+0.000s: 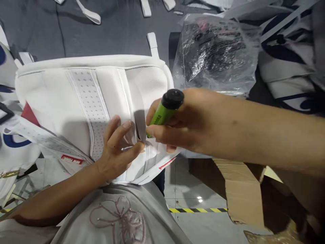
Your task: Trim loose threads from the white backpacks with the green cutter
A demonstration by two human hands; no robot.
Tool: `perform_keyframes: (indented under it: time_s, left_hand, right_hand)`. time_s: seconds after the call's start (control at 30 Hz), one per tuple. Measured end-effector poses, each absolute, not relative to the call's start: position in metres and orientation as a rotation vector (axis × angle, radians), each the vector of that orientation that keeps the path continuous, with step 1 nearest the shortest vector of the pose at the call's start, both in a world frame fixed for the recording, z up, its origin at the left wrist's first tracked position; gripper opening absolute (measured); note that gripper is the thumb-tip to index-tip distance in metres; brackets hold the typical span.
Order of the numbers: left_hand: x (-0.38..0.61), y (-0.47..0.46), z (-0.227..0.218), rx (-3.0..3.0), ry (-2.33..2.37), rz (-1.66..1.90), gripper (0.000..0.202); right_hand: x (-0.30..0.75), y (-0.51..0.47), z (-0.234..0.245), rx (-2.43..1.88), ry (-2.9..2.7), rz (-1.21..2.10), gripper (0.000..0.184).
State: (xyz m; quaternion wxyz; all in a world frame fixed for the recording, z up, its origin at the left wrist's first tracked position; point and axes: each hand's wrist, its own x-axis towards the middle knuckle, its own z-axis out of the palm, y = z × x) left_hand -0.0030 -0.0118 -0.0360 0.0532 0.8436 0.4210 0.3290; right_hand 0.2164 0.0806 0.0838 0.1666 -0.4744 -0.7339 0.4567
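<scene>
A white backpack (53, 91) lies across my lap and the table edge, its back panel and shoulder straps facing up. My left hand (116, 149) rests on it with fingers apart, the thumb pressing beside a dark slit between the padded panels. In my right hand (175, 128) is a green pen-like tool (162, 113) with a black end cap, tilted with its lower end down at the backpack near my left thumb. Fingers hide the tool's tip, so its exact kind does not show. A shoulder strap (45, 139) with a red label crosses the lower left.
Behind the backpack spreads a dark grey table surface (119, 37) with white webbing loops. A clear plastic bag (215, 54) of black items lies at the back right, near more white and navy bags (286, 67). An open cardboard box (243, 193) stands below my right forearm.
</scene>
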Motion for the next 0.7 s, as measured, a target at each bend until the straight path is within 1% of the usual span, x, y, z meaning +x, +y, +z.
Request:
perform_keyframes:
  time_s: [0.1,0.17,0.33,0.47,0.63,0.7]
  left_hand:
    - [0.000,-0.005,-0.031,2.648,1.202,1.215,0.030]
    - [0.003,-0.002,-0.029,2.651,1.199,1.246,0.025]
    - [0.004,-0.002,-0.030,2.636,1.167,1.271,0.026]
    - [0.004,-0.002,-0.032,2.613,1.191,1.303,0.024]
    - [0.005,0.001,-0.030,2.625,1.177,1.322,0.023]
    - [0.005,0.001,-0.029,2.625,1.174,1.304,0.021]
  right_hand:
    - [0.207,0.081,0.083,-1.374,-2.269,1.406,0.022]
    - [0.204,0.078,0.082,-1.419,-2.261,1.425,0.025]
    - [0.206,0.072,0.078,-1.375,-2.139,1.465,0.024]
    - [0.204,0.073,0.074,-1.433,-2.217,1.383,0.024]
    - [0.211,0.074,0.066,-1.303,-2.178,1.323,0.024]
    - [0.215,0.073,0.065,-1.286,-2.188,1.324,0.021]
